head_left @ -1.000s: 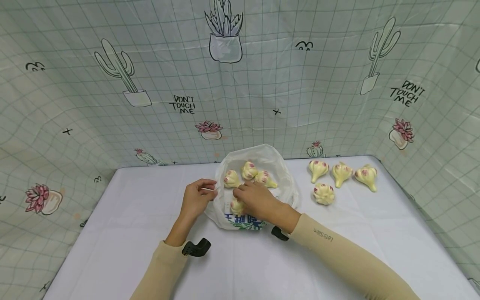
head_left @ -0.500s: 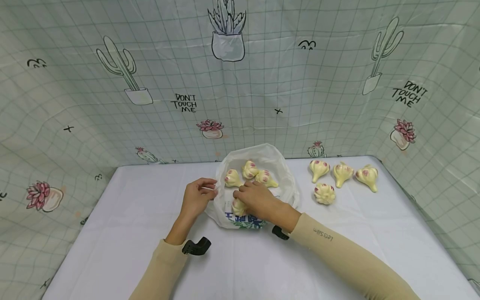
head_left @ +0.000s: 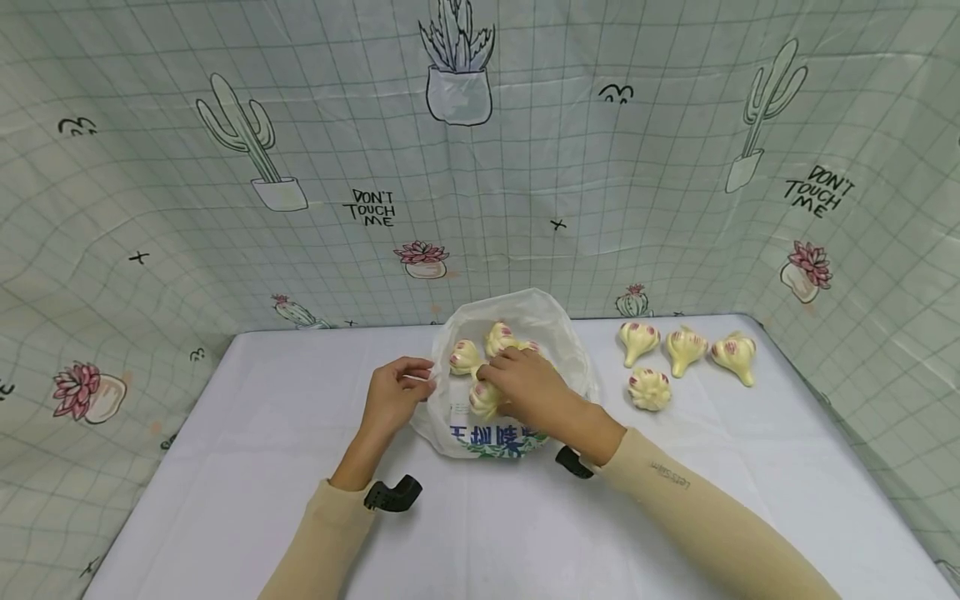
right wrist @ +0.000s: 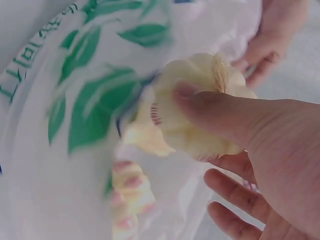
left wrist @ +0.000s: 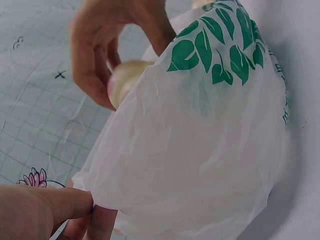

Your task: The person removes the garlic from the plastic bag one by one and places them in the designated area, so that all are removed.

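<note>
A white plastic bag (head_left: pixel 442 417) with green leaf print lies open-mouthed in the middle of the table. My left hand (head_left: pixel 395 393) pinches its left rim between thumb and fingers, as the left wrist view also shows. Over the mouth, my right hand (head_left: pixel 534 392) grips a garlic bulb (right wrist: pixel 192 120), thumb across its top and root tuft showing. Behind that bulb, a garlic bulb at the left (head_left: pixel 463 357) and a garlic bulb at the back (head_left: pixel 498 337) rest in the bag. Another garlic bulb (head_left: pixel 529 346) is partly hidden behind my right hand.
Right of the bag, three garlic bulbs lie in a back row: left bulb (head_left: pixel 638 340), middle bulb (head_left: pixel 686 347), right bulb (head_left: pixel 735 356). A single garlic bulb (head_left: pixel 648 389) lies in front of them. A patterned cloth (head_left: pixel 510 167) hangs behind the white table (head_left: pixel 480 533).
My right hand has lifted the garlic bulb slightly and shifted right and back, its forearm turning with it. More of the bag's blue print shows. The left hand has stayed at the rim.
</note>
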`<state>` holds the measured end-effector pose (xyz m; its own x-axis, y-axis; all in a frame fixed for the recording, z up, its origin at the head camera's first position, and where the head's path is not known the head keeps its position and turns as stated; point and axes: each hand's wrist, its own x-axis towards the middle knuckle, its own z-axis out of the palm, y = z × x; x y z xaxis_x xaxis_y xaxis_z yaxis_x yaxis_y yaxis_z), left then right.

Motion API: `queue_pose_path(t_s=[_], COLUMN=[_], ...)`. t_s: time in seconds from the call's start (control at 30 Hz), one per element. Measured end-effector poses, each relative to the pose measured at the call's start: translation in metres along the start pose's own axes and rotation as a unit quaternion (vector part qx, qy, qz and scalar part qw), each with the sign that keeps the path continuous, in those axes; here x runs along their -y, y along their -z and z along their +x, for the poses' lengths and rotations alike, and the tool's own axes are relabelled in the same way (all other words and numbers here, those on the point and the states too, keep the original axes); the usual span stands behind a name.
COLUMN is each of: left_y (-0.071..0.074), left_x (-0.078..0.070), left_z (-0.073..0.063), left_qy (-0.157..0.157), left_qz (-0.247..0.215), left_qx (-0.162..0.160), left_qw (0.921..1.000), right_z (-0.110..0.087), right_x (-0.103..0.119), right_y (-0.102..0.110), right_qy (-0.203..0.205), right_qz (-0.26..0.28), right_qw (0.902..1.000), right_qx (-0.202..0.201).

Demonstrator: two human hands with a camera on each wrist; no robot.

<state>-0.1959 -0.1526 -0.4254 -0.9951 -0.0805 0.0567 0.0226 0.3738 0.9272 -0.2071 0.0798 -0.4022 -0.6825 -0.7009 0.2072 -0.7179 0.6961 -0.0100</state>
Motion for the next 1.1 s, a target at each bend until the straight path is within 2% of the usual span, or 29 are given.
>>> queue_pose_path(t_s=[0.47, 0.77, 1.1], left_y=[0.002, 0.003, 0.009], left_x=[0.001, 0.001, 0.0], left_z=[-0.002, 0.0, 0.001], left_qy=[0.006, 0.012, 0.008], left_qz=[0.0, -0.002, -0.018], left_qx=[0.002, 0.004, 0.007], left_qw=[1.0, 0.9999, 0.9998], right_z=[-0.038, -0.065, -0.096], right_x=[-0.02, -0.034, -0.055], right_y=[0.026, 0.035, 0.039], right_qy=[-0.006, -0.033, -0.05], right_qz=[0.026, 0.041, 0.028], right_qw=[0.9925, 0.9876, 0.9801], right_qx=[-0.12, -0.148, -0.19])
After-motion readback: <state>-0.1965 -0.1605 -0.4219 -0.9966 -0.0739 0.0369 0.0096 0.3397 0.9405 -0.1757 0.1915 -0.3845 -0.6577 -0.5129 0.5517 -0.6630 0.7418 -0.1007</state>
